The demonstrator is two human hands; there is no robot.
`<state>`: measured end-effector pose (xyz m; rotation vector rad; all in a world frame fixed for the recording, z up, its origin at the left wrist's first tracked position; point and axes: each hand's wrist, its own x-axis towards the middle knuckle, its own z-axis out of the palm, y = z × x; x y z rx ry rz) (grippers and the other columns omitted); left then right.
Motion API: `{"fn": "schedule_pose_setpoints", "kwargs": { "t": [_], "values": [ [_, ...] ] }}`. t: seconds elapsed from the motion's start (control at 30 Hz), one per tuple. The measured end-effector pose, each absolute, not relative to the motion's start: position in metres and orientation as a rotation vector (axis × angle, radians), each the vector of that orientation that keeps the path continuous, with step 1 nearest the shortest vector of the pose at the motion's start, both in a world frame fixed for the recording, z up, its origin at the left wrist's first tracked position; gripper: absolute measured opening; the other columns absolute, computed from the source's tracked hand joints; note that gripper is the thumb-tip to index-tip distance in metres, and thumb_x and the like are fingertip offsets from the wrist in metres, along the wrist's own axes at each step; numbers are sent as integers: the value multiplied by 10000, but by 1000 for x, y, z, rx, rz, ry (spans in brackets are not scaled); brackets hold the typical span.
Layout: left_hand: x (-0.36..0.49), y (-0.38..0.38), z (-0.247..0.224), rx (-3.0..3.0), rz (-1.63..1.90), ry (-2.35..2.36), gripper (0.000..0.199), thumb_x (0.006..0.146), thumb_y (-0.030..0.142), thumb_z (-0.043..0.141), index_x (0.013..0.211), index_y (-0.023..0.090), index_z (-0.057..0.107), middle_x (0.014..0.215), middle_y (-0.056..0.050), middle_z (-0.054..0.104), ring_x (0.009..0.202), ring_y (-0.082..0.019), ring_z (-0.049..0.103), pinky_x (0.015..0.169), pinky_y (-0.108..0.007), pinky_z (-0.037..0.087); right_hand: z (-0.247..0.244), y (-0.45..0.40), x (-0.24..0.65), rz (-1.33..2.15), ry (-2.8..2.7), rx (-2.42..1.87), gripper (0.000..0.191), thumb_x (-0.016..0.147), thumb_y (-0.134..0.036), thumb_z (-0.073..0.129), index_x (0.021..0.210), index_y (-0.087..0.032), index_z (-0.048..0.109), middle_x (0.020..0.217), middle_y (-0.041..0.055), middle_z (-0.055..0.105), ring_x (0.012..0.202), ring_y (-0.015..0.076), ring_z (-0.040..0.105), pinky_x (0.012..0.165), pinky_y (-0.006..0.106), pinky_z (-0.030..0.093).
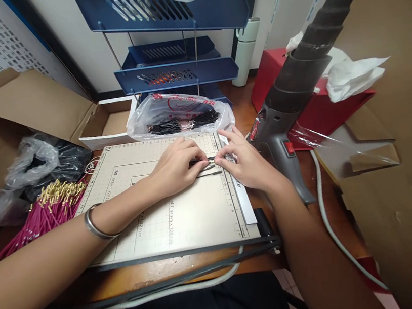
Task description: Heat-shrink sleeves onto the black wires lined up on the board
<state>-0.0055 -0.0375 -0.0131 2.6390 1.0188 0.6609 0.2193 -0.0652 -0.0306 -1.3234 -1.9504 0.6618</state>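
My left hand (182, 165) is closed in a pinch on a thin black cord (212, 157) above the paper cutter's board (195, 217). From the right, my right hand (243, 162) pinches the same cord close by, its other fingers raised. A small gold-coloured bit shows between the two sets of fingertips, too small to make out well. Below them a short dark end (212, 173) of cord lies on the printed grid. The cutter's white edge strip (247, 205) runs beneath my right hand.
Behind the board sits a plastic bag (179, 102) of black cords. Magenta cords with gold tips (55, 201) lie at left, near an open cardboard box (37, 101). A heat gun (280, 113) stands at right, before a red tissue box (267, 71). Blue trays (179, 74) rise behind.
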Motion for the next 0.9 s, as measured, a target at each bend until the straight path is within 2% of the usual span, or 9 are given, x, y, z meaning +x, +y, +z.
{"fn": "schedule_pose_setpoints", "kwargs": {
  "t": [0.27,0.53,0.9],
  "values": [
    [-5,-36,-14,2574,675,1021,201,1027,295,619,938,175,753,976,-80,733,927,-232,583,875,-386,426,-33,-65,216,687,-1883,-1356,144,927,-301,702,838,-223,784,1671,88,499,1681,395,205,1337,699,187],
    [-8,-41,-12,2532,700,1088,168,980,295,676,921,183,785,961,-76,740,934,-241,586,880,-401,429,-24,-71,225,674,-1815,-1405,67,831,-268,767,799,-261,826,1666,29,503,1670,404,238,1341,715,181],
    [-4,-37,-13,2553,725,1058,182,971,311,699,895,187,808,923,-68,760,878,-231,565,856,-405,422,-28,-69,218,598,-1859,-1349,112,853,-275,735,755,-240,775,1578,66,596,1620,389,365,1322,667,287]
  ]
}}
